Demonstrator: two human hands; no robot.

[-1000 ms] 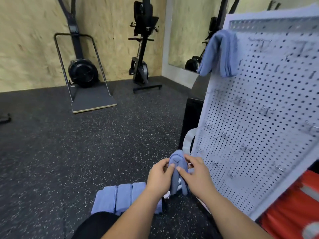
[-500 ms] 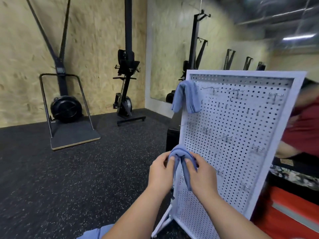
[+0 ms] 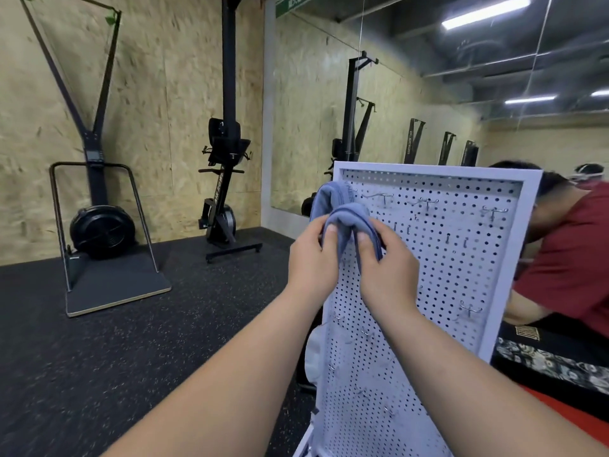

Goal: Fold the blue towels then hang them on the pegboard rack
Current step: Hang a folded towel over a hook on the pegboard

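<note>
Towel (image 3: 346, 220), soft blue fold, pinched: left hand (image 3: 310, 262), right hand (image 3: 387, 270).

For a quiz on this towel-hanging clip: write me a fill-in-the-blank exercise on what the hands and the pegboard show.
1. The left hand and the right hand together pinch a folded towel coloured ____.
2. A second towel already hangs at the top ____ corner of the pegboard.
3. The person beyond the pegboard's right edge wears a ____ shirt.
Missing words: blue; left; red.
</note>
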